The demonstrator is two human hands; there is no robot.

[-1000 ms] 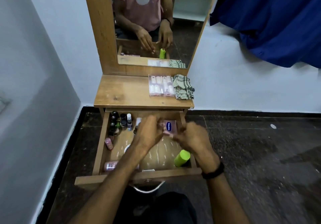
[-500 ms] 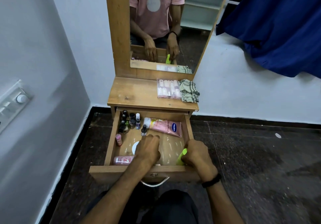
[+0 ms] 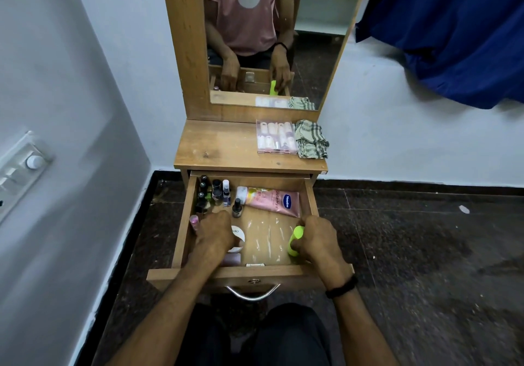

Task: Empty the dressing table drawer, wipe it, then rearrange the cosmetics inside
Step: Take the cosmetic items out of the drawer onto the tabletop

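Observation:
The wooden drawer [image 3: 181, 229] of the dressing table stands pulled out. My right hand [image 3: 317, 242] grips a lime-green bottle [image 3: 295, 239] at the drawer's right side. My left hand [image 3: 217, 233] reaches down over a white round compact [image 3: 238, 235] near the left middle; what its fingers hold is hidden. A pink lotion tube [image 3: 272, 199] lies across the back. Several small dark nail polish bottles [image 3: 211, 192] crowd the back left corner, one [image 3: 236, 208] standing apart. A small pink bottle [image 3: 194, 221] lies by the left wall, another pink container [image 3: 233, 258] at the front.
On the tabletop [image 3: 226, 147] sit a clear box of press-on nails [image 3: 276, 137] and a folded checked cloth [image 3: 310, 138]. A mirror [image 3: 272, 39] rises behind. A grey wall with a switch panel [image 3: 19, 167] is at left, blue fabric [image 3: 453, 30] at upper right, dark floor around.
My hands parted from the drawer's middle. The right hand moved to the right side and took hold of the green bottle; the left hand dropped to the white compact. The pink tube is uncovered.

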